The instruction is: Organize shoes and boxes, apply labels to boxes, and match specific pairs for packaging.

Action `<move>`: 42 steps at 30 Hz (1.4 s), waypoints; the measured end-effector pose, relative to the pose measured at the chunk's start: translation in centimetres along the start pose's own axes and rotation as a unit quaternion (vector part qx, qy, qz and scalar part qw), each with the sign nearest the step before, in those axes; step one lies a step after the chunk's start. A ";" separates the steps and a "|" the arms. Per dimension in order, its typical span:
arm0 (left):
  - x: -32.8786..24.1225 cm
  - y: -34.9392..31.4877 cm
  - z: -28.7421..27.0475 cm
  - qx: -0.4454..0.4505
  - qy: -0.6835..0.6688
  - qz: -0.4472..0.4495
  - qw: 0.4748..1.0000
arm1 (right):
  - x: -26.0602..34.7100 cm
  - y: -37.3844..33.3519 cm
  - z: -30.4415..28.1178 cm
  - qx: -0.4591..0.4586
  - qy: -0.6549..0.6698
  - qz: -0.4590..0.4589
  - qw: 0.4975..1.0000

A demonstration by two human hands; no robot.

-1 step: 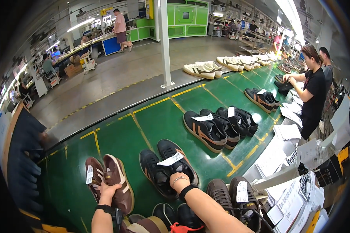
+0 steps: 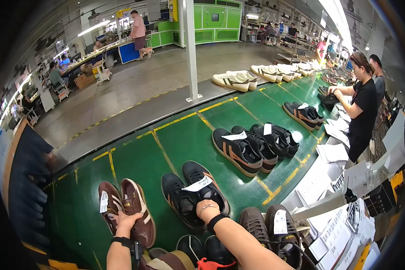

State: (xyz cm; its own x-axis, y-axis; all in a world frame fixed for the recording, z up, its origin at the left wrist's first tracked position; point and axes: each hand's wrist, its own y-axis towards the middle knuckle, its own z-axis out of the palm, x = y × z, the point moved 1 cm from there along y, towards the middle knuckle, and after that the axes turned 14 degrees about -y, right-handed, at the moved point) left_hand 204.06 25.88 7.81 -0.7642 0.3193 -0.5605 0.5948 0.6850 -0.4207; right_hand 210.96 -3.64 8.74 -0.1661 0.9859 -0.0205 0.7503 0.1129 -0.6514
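Note:
A pair of brown sneakers with cream stripes [image 2: 133,198] is tilted up at the left of the green belt, a white paper tag on the left shoe. My left hand [image 2: 125,220] is closed on the pair at the heel end, its thumb against the right shoe. To its right, my right hand [image 2: 207,209] grips a pair of black sneakers with tan stripes [image 2: 173,191] at their openings. Its fingertips are hidden inside the shoes. A white paper tag [image 2: 198,184] lies across that pair.
More black sneakers [image 2: 238,150] stand farther along the green belt [image 2: 135,148]. Dark brown sneakers [image 2: 255,225] and other shoes crowd the near edge beside a red tool [image 2: 210,264]. Paper sheets [image 2: 333,234] cover the right side. A co-worker [image 2: 363,105] handles a black shoe there.
My left hand and the brown sneakers have shifted very slightly to the right. My right hand and the black sneakers look unmoved.

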 end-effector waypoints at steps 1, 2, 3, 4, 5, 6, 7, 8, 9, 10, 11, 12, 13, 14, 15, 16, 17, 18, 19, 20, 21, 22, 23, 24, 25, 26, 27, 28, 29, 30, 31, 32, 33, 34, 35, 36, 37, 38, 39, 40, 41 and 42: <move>-0.6 -0.5 0.2 -0.008 0.007 -0.017 1.000 | -0.1 0.0 -0.2 0.001 0.000 0.001 1.000; -1.3 -1.3 0.2 -0.007 0.008 -0.018 1.000 | -0.1 0.1 -0.3 0.015 0.000 -0.001 1.000; -2.1 -2.1 0.0 -0.017 0.012 -0.028 0.999 | -0.1 0.2 -0.3 0.030 -0.001 -0.002 1.000; -2.2 -2.7 -0.3 -0.030 0.015 -0.038 0.999 | 0.0 0.4 -0.2 0.032 -0.002 -0.005 0.999; -2.0 -2.5 -0.1 -0.031 0.015 -0.040 0.999 | 0.0 0.6 -0.1 0.029 -0.006 -0.004 1.000; -1.7 -2.0 0.2 -0.036 0.013 -0.014 0.999 | 0.0 0.8 -0.1 0.027 -0.010 -0.002 1.000; -1.6 -1.7 0.5 -0.039 0.011 0.014 0.999 | -0.1 1.0 0.0 0.027 -0.010 -0.001 1.000; -1.5 -1.6 0.4 -0.038 0.012 0.015 0.999 | -0.2 1.1 0.0 0.033 -0.005 -0.001 0.999; -1.5 -1.4 0.1 -0.050 0.006 0.025 0.998 | -0.4 1.2 0.1 0.039 0.000 0.000 0.999; -1.6 -1.2 0.3 -0.057 0.000 0.040 0.998 | -0.7 1.3 0.1 0.040 0.002 0.008 0.999; -0.3 -0.2 -0.2 -0.070 -0.021 0.059 0.996 | -0.4 1.2 0.1 0.033 0.004 0.007 0.999; 2.1 1.4 -1.1 -0.099 -0.050 0.070 0.991 | 0.4 1.0 0.2 0.026 0.002 -0.003 1.000; 1.5 0.9 -1.9 -0.064 -0.126 0.067 0.988 | 0.0 0.6 -0.2 0.030 0.014 -0.002 0.999; 0.2 0.1 -3.2 -0.029 -0.201 0.065 0.977 | -0.7 1.1 0.2 0.011 0.017 0.008 1.000; -0.2 0.2 -4.0 -0.027 -0.236 0.079 0.968 | -1.6 1.5 0.6 -0.004 0.022 0.007 1.000; -0.2 0.0 -5.7 -0.035 -0.269 0.089 0.958 | -1.5 1.3 0.7 -0.019 0.026 -0.005 0.999; -0.8 -0.9 -7.6 -0.038 -0.290 0.083 0.953 | -1.2 0.8 0.6 -0.027 0.022 -0.003 0.999; -1.0 -1.6 -9.5 -0.003 -0.346 0.095 0.933 | -0.7 1.1 0.9 -0.032 0.017 0.011 0.999; -2.1 -4.4 -11.6 0.032 -0.396 0.142 0.907 | 0.0 0.4 0.8 -0.045 0.006 0.003 0.999; -2.0 -5.5 -13.7 0.051 -0.408 0.149 0.900 | 0.5 -0.2 0.5 -0.057 -0.006 -0.010 0.998; -2.4 -7.8 -16.1 0.077 -0.419 0.156 0.891 | 0.4 0.0 1.1 -0.118 -0.049 -0.068 0.989; -2.2 -10.9 -18.7 0.069 -0.423 0.192 0.883 | 1.6 -1.0 0.6 -0.147 -0.125 -0.093 0.977; -1.2 -12.8 -21.2 0.042 -0.406 0.221 0.886 | 2.1 -1.8 -0.3 -0.140 -0.146 -0.117 0.972; -2.1 -13.3 -21.5 0.042 -0.367 0.244 0.897 | 0.6 1.3 0.7 -0.146 -0.112 -0.072 0.980; -3.0 -16.2 -22.5 0.049 -0.364 0.249 0.896 | 0.0 2.7 0.3 -0.127 -0.102 -0.072 0.984; -3.0 -18.0 -23.8 0.064 -0.342 0.242 0.906 | -3.3 4.9 -0.6 -0.090 -0.144 -0.102 0.980; -3.5 -21.4 -24.7 0.059 -0.368 0.237 0.897 | -2.8 4.5 -1.8 -0.107 -0.159 -0.138 0.972; -1.0 -24.1 -26.9 0.016 -0.354 0.185 0.917 | 0.9 0.0 -4.6 -0.080 -0.151 -0.136 0.976; 0.4 -26.8 -28.3 -0.005 -0.353 0.178 0.918 | 2.1 -3.3 -6.5 -0.085 -0.265 -0.226 0.934; 0.1 -28.4 -28.6 0.014 -0.361 0.195 0.912 | -3.0 2.1 -5.5 -0.125 -0.200 -0.238 0.942; 2.2 -29.8 -29.5 -0.016 -0.358 0.175 0.917 | -0.3 -1.7 -6.7 -0.145 -0.258 -0.309 0.904; 3.6 -31.3 -30.0 -0.025 -0.355 0.172 0.919 | -0.4 -3.7 -7.4 -0.172 -0.218 -0.352 0.894; 4.8 -32.7 -30.4 -0.033 -0.351 0.170 0.920 | -0.4 -5.2 -7.6 -0.143 -0.043 -0.279 0.949; 5.9 -33.7 -30.5 -0.048 -0.362 0.167 0.916 | -0.5 -7.2 -8.3 -0.182 -0.125 -0.376 0.900; 7.2 -34.0 -30.3 -0.055 -0.357 0.162 0.918 | -0.9 -8.5 -8.4 -0.168 -0.105 -0.384 0.902; 8.3 -34.4 -30.2 -0.060 -0.352 0.158 0.921 | -1.4 -9.8 -8.5 -0.156 -0.084 -0.390 0.904; 8.3 -35.4 -30.0 -0.065 -0.331 0.129 0.933 | -1.3 -12.3 -8.8 -0.156 -0.088 -0.386 0.905; 9.1 -36.1 -29.9 -0.048 -0.328 0.117 0.936 | -0.3 -15.5 -9.0 -0.102 0.018 -0.343 0.934; 9.4 -36.8 -29.6 -0.042 -0.322 0.113 0.939 | -0.2 -17.6 -8.9 -0.049 0.125 -0.289 0.948; 9.2 -37.3 -29.1 -0.030 -0.317 0.117 0.941 | -2.5 -16.8 -8.8 -0.192 -0.107 -0.431 0.875; 9.2 -37.5 -28.6 -0.030 -0.298 0.106 0.948 | -3.3 -17.5 -8.3 -0.115 0.016 -0.387 0.915; 9.0 -37.7 -28.0 -0.017 -0.275 0.118 0.954 | -4.2 -18.3 -7.7 -0.037 0.141 -0.333 0.931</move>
State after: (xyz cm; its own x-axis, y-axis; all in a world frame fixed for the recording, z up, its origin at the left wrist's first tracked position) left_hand 167.78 21.23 38.65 -0.3580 0.0809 -0.9302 0.7177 0.6611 -0.2187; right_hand 202.88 -8.85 26.58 -0.4436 0.6859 0.5768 0.5845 0.7093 -0.3940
